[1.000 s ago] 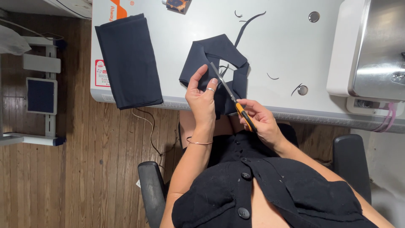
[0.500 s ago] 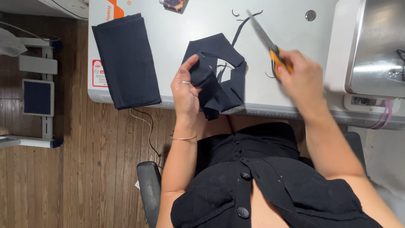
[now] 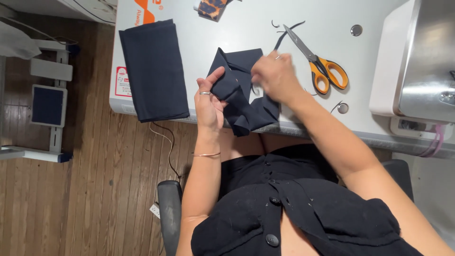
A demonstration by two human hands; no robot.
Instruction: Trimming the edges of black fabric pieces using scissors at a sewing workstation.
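Observation:
A small piece of dark navy fabric is held over the near edge of the white sewing table. My left hand pinches its left side between thumb and fingers. My right hand grips the fabric's upper right part. Orange-handled scissors lie on the table just right of my right hand, blades pointing up-left, nobody touching them.
A folded dark navy cloth lies at the table's left end. A sewing machine stands at the right. Dark thread scraps lie near the scissors' tip. A leopard-print item sits at the far edge. Wooden floor and a pedal are at left.
My right hand carried the scissors away from the fabric, set them down on the table, and came back to grip the fabric. My left hand kept its hold.

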